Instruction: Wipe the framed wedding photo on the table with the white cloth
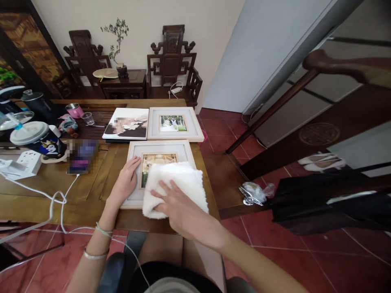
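A picture frame (159,145) with a pale wood edge and white mat lies flat at the table's near edge. My left hand (126,179) rests on its left side, fingers stretched out and lying on the border. A thick, fluffy white cloth (189,185) covers the frame's lower right part and hides some of the photo (152,160). Pressed onto that cloth is my right hand (177,203), its fingers spread and the fingertips sinking into the folds, gripping it.
Behind lie a second framed photo (195,127) and a photo album (122,132). To the left are a lidded cup (36,136), a phone (84,156), a pink mug (74,110) and white cables (62,205). A wooden chair (284,150) stands at right.
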`<action>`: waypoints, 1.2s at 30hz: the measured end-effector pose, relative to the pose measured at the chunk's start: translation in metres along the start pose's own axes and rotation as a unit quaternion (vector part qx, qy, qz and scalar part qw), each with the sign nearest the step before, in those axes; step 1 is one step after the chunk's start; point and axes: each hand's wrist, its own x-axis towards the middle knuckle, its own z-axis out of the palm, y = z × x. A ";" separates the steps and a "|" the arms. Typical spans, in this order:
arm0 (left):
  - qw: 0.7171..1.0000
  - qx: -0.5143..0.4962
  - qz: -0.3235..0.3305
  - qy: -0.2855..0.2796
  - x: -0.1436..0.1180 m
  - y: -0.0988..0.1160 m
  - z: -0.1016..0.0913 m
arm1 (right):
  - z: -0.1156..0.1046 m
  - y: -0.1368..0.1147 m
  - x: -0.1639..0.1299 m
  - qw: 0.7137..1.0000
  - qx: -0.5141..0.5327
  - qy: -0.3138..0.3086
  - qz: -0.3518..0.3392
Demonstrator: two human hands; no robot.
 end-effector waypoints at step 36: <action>0.999 0.006 0.034 -0.014 0.001 -0.015 0.002 | -0.003 0.028 -0.082 0.991 0.016 -0.007 0.130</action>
